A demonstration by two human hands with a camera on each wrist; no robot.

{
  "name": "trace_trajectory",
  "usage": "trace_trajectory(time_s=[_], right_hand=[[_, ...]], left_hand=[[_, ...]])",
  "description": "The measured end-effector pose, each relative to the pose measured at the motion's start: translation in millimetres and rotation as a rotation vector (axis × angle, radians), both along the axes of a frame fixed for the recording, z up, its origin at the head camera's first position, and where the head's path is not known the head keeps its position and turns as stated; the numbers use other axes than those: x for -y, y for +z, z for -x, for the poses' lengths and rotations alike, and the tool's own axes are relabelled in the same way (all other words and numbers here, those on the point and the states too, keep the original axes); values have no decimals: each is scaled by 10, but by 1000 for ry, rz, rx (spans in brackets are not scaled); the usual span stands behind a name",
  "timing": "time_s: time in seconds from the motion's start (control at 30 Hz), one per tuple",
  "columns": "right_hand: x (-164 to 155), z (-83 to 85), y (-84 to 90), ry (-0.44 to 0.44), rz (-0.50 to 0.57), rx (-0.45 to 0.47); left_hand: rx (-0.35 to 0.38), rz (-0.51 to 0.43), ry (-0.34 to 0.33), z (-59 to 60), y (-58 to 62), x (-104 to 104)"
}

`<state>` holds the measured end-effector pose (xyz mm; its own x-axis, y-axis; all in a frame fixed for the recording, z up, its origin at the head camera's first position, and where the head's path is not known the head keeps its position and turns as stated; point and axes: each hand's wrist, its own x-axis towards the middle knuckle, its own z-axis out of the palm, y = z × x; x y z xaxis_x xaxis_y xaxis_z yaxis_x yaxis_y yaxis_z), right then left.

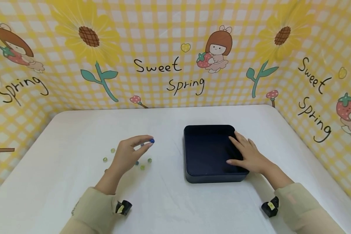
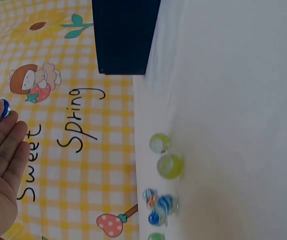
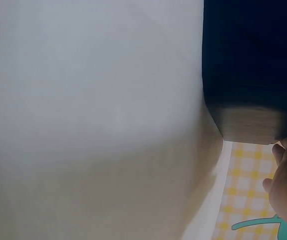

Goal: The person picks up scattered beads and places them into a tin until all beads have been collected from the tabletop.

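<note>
In the head view my left hand (image 1: 126,156) pinches a dark blue marble (image 1: 152,141) between thumb and fingertips, above the white table. The left wrist view shows the same marble (image 2: 5,108) at the finger ends, its other fingers extended. Below and around that hand lie several loose marbles, among them a yellow-green marble (image 1: 142,167) and a blue marble (image 2: 165,204). A dark navy square box (image 1: 212,178) stands right of centre. My right hand (image 1: 249,156) rests over its right rim with fingers spread, thumb and a finger reaching inside the edge.
A white cloth (image 1: 161,201) covers the table. Yellow checked fabric (image 1: 163,35) with printed flowers and figures hangs along the back and both sides. Farther left lie a green marble (image 1: 112,150) and another green marble (image 1: 105,159). Small black cameras sit at both wrists.
</note>
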<state>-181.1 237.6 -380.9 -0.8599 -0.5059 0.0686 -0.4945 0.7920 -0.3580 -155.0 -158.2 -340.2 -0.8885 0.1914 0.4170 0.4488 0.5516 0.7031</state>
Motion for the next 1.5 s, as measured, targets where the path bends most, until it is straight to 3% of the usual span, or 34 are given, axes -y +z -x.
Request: trace_trajectory(time_s=[0.23, 0.57, 0.8, 1.1, 1.5], right_hand=[[8, -4, -2, -2, -5, 8], [0, -4, -1, -7, -4, 10], [-4, -8, 8, -7, -7, 7], [-8, 6, 17, -4, -14, 9], [-2, 0, 12, -6, -5, 19]], left_hand=[[-23, -27, -50, 62, -59, -163], [68, -114, -97, 127, -92, -436], [93, -105, -119, 172, -131, -616], [127, -164, -179, 227, -191, -859], [172, -197, -235, 296, -268, -1059]])
